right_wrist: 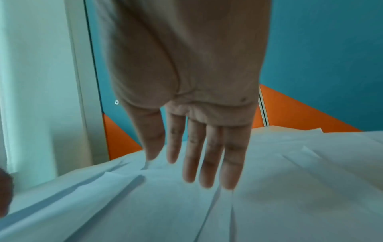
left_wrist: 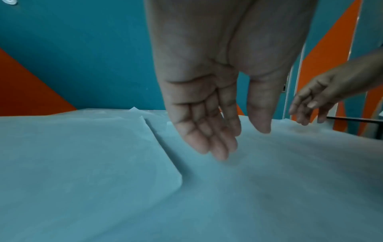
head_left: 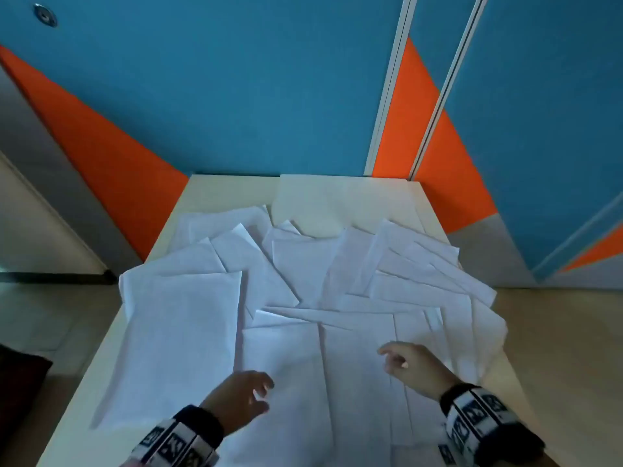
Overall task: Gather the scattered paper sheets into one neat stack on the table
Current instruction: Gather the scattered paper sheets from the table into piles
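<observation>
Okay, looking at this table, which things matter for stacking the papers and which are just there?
Part of the job:
scattered white paper sheets
cream rectangular table
left hand, open
right hand, open

Just there:
blue and orange wall panels
dark object at floor level, left edge

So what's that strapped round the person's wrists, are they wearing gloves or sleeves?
No gloves: both hands are bare. The left hand and the right hand each have a black wristband carrying white panels printed with dark square block patterns, like tracking tags. No sleeves show beyond the bands, and no cables are visible.
</observation>
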{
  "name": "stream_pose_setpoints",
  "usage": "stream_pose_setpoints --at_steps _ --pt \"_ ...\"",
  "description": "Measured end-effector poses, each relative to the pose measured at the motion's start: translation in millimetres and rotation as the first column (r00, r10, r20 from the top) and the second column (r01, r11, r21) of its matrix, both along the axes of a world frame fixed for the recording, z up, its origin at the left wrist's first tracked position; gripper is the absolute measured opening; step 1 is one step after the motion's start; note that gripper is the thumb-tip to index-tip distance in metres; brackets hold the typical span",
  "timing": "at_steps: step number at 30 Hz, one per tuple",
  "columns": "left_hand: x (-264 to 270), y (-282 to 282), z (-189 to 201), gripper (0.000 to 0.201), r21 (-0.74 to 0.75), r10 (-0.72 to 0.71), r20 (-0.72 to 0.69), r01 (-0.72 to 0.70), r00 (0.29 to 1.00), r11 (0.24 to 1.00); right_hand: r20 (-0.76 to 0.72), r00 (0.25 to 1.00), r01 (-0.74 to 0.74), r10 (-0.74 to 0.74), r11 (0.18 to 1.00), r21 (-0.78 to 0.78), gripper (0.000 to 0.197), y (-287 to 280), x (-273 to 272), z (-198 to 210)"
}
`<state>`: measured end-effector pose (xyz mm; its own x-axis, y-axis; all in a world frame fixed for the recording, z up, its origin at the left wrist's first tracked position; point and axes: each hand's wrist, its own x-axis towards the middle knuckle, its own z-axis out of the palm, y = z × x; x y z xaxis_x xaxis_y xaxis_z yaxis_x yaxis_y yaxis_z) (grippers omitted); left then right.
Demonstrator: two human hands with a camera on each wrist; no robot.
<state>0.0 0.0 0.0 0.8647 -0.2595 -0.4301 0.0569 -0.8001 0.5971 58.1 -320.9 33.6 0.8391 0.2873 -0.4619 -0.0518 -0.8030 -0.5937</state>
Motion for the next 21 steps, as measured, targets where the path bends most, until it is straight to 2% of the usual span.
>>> stream_pose_setpoints --at_steps 2,6,10,15,18,21 --pt "16.0 -7.5 2.5 0.033 0.066 -0.018 0.052 0.014 0.999 0.998 0.045 0.996 0.082 -0.079 0.994 -0.072 0.031 3.8 9.9 -7.2" --pt "45.5 -21.3 -1.1 0.066 0.269 -0.098 0.075 0.074 0.992 0.960 0.018 0.979 0.200 -0.204 0.939 -0.281 0.061 8.8 19.4 -18.5" --pt "72.3 -29.3 -0.6 0.091 0.457 -0.144 0.092 0.087 0.985 0.885 0.057 0.917 0.382 -0.394 0.829 -0.409 0.068 2.7 23.4 -22.9" --pt "99.4 -31.8 -1.2 0.108 0.508 -0.140 0.025 0.108 0.990 0.855 0.107 0.787 0.585 -0.608 0.679 -0.444 0.071 -20.6 27.8 -24.3" --pt "108.6 -36.4 -4.4 0.112 0.545 -0.161 0.014 0.128 0.987 0.828 0.086 0.778 0.600 -0.623 0.694 -0.398 0.074 -24.8 28.0 -29.0" --pt "112.5 -42.9 -4.5 0.104 0.577 -0.184 0.032 0.132 0.982 0.806 0.084 0.772 0.625 -0.630 0.727 -0.285 0.081 -22.0 26.3 -37.2"
